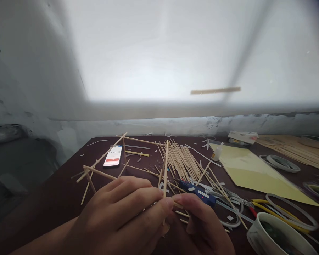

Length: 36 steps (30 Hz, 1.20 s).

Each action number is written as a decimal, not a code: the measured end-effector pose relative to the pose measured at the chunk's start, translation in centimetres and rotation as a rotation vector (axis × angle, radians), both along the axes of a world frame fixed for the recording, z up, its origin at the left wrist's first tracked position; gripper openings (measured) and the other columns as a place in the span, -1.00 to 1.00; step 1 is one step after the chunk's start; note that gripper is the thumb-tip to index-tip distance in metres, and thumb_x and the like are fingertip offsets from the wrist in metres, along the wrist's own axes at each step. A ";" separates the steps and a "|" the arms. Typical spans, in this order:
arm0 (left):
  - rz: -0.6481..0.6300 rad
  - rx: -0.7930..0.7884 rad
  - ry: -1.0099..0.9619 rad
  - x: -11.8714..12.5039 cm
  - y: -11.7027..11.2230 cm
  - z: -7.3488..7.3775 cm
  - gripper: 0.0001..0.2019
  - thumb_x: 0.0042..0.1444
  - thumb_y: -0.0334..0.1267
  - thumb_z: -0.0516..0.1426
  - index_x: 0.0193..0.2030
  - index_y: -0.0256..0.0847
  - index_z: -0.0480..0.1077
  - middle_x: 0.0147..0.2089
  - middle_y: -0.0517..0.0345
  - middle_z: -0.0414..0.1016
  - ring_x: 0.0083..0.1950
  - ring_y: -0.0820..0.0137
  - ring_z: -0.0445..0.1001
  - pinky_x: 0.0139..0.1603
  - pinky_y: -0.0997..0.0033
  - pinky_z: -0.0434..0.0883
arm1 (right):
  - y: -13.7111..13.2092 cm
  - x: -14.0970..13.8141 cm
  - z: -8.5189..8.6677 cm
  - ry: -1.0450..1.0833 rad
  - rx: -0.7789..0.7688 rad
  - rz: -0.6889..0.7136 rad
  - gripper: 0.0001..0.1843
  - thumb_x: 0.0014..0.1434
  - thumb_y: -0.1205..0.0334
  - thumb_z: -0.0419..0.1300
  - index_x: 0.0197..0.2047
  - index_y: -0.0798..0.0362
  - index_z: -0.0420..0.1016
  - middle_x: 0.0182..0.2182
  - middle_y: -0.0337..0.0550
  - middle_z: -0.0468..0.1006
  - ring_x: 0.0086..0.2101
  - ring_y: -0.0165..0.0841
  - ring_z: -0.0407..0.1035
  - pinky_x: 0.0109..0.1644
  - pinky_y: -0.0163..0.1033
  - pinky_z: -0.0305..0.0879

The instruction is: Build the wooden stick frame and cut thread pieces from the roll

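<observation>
The left hand (122,212) pinches the stick frame (166,166) stretched out ahead, the right hand (206,219) curled alongside, its grip unclear.

Open frame (102,173), thin pale wooden sticks, ends crossing at corners, over the tabletop (63,200), left of centre

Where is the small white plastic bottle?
In the head view, the bottle is right of centre, at the left edge of the yellow rectangular sheet, right of the pale wooden sticks.
</observation>
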State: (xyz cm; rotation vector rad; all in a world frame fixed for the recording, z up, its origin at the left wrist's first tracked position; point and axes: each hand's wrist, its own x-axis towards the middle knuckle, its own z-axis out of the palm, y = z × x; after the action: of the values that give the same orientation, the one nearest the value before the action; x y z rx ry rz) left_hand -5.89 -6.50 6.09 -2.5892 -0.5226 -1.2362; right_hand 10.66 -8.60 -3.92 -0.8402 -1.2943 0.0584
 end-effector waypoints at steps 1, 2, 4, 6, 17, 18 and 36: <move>-0.002 0.006 0.011 0.0 0.0 0.0 -0.91 0.12 -0.42 0.24 -0.23 -0.29 0.57 -0.24 0.16 0.62 -0.16 0.44 0.53 -0.03 0.48 0.53 | -0.1 0.3 0.0 -0.043 -0.008 0.018 -0.70 0.17 0.31 0.27 -0.01 -0.07 0.46 -0.29 -0.23 0.55 -0.35 -0.42 0.46 -0.17 -0.39 0.47; -0.004 0.007 0.020 0.0 -0.1 0.0 -0.91 0.13 -0.42 0.24 -0.22 -0.28 0.57 -0.24 0.16 0.63 -0.16 0.44 0.54 -0.02 0.48 0.53 | -0.2 0.6 0.1 -0.084 -0.014 0.033 -0.66 0.15 0.34 0.28 0.00 -0.06 0.45 -0.28 -0.21 0.56 -0.35 -0.41 0.47 -0.19 -0.37 0.48; -0.001 0.009 0.016 -0.1 -0.1 0.0 -0.89 0.12 -0.42 0.24 -0.21 -0.27 0.57 -0.23 0.16 0.63 -0.15 0.43 0.54 -0.01 0.48 0.53 | -0.2 1.1 0.3 -0.138 -0.016 0.056 -0.62 0.12 0.38 0.29 0.01 -0.05 0.45 -0.27 -0.18 0.58 -0.35 -0.38 0.49 -0.23 -0.36 0.50; -0.009 0.015 -0.003 -0.1 -0.2 0.0 -0.88 0.11 -0.42 0.25 -0.20 -0.27 0.57 -0.23 0.15 0.63 -0.15 0.42 0.54 -0.01 0.47 0.53 | -0.3 1.4 0.6 -0.134 -0.014 0.054 -0.64 0.12 0.39 0.29 0.00 -0.05 0.46 -0.29 -0.17 0.58 -0.37 -0.37 0.49 -0.24 -0.33 0.52; -0.020 0.008 0.078 -0.2 0.0 0.4 -0.83 0.13 -0.40 0.23 -0.13 -0.28 0.57 -0.21 0.11 0.64 -0.14 0.40 0.55 -0.04 0.44 0.55 | -0.1 1.5 0.8 -0.113 -0.010 0.078 -0.60 0.11 0.41 0.28 0.02 -0.07 0.46 -0.24 -0.18 0.60 -0.32 -0.34 0.53 -0.21 -0.31 0.54; -0.025 0.010 0.077 -0.3 -0.1 0.4 -0.83 0.13 -0.39 0.23 -0.12 -0.28 0.57 -0.21 0.11 0.64 -0.14 0.40 0.55 -0.04 0.44 0.55 | -0.1 1.5 0.8 -0.124 -0.012 0.081 -0.61 0.12 0.40 0.27 0.02 -0.07 0.47 -0.24 -0.17 0.60 -0.32 -0.33 0.53 -0.21 -0.30 0.54; -0.010 0.009 0.056 -0.2 0.0 0.3 -0.83 0.13 -0.40 0.23 -0.12 -0.28 0.55 -0.21 0.11 0.63 -0.15 0.40 0.56 -0.03 0.43 0.56 | -0.1 1.5 0.6 -0.104 -0.010 0.090 -0.60 0.10 0.39 0.29 0.02 -0.07 0.48 -0.24 -0.15 0.60 -0.33 -0.30 0.52 -0.23 -0.26 0.55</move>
State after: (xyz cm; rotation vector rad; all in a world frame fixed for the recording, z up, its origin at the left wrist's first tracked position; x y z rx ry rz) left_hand -6.13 -6.48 6.39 -2.6138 -0.4924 -1.1630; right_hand 12.12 -8.68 -3.28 -0.8019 -1.4299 0.0932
